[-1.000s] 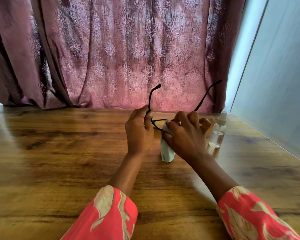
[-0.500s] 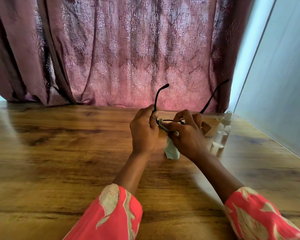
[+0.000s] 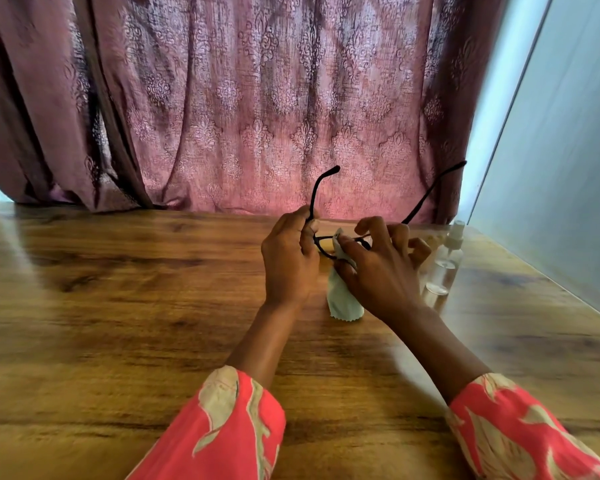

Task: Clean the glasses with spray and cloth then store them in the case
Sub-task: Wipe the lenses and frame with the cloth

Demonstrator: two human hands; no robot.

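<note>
One spray bottle (image 3: 444,268) stands beside right hand (image 3: 381,271), before curtain (image 3: 257,98).

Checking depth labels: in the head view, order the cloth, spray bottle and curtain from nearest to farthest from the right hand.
1. cloth: pinched in the right hand, hanging below it against the glasses.
2. spray bottle: standing on the table just right of that hand, apart from it.
3. curtain: farthest, hanging behind the table's far edge.

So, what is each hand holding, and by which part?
Left hand grips the glasses at the frame's left end, by the hinge. Right hand pinches the cloth against a lens.
</note>
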